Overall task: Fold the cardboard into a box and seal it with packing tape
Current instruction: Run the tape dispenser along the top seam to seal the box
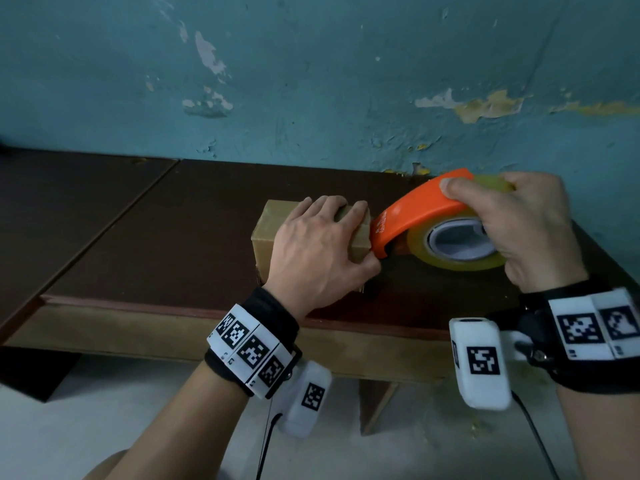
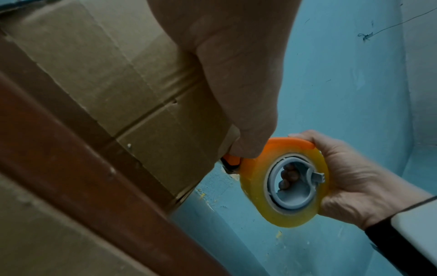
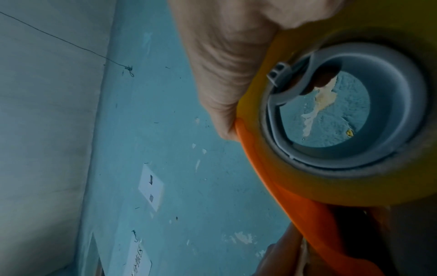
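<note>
Box (image 1: 273, 223) pinned under flat left hand (image 1: 318, 247); right hand (image 1: 530, 230) grips tape dispenser (image 1: 415, 216) touching its right edge.

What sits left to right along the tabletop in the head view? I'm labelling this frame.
cardboard box → left hand resting on it → orange tape dispenser → yellowish tape roll → right hand gripping the dispenser.

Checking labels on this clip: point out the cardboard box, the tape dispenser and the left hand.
cardboard box (image 1: 273, 216), head view, on its bare top face left of the hand.
tape dispenser (image 1: 415, 213), head view, on its orange cover.
left hand (image 1: 311, 247), head view, on the back of the hand.
</note>
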### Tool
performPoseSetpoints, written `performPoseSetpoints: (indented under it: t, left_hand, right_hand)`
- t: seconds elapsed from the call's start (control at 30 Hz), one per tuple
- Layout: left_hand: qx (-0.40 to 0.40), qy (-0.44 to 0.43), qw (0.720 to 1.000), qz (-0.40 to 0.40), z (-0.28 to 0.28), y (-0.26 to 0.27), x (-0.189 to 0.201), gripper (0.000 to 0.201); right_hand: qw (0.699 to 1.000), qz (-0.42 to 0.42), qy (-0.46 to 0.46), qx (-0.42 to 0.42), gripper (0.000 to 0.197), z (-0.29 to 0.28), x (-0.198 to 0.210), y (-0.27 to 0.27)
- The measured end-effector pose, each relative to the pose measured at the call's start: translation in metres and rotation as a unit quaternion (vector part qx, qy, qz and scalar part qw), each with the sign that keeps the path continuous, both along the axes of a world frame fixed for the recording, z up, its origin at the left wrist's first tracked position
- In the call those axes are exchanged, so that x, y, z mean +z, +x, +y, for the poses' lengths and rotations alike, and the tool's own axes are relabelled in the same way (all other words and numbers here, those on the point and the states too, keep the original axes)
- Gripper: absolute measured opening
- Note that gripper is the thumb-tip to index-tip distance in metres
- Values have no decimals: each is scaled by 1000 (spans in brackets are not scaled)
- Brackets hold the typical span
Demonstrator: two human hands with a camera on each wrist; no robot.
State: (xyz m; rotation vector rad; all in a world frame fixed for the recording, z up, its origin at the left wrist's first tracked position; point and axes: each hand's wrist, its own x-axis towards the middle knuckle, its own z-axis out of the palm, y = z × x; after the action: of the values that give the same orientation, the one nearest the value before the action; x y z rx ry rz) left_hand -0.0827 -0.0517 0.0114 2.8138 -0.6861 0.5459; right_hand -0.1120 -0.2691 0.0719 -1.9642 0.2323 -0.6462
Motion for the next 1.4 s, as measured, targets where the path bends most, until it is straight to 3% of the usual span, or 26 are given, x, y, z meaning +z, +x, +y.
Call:
performPoseSetpoints:
  t: [0.33,0.6,0.73,0.83,1.13,1.23,1.4]
  left_hand:
    - [-1,-1,1000,-7,0,2,-2,78]
    - [-3,-7,1000,-14,0,1,-2,77]
    - [-18,-13,1000,-12,-2,-3,-3,78]
    - [-8,-17,1000,-17,-1,-2,-3,78]
    - [-18,-21,1000,-15,1,-2,-2,76]
    - [-17,-26,999,-15,2,-2,-1,76]
    - [-20,-15,1000,-7,2,-3,0,77]
  right_hand:
    - [999,16,-45,-19,48,4,6,-2]
    - [990,-12,-131,-47,55,14,12,-3]
    - [958,48,-248,-137,49,24,-6,1]
    - [982,64,-142,-108,46,22,-10,4]
    - [969,133,-179,-107,58,26,-12,10]
    - [951,169,-230,-118,65,25,-15,10]
    - [908,301,-272,-104,60,17,-19,7]
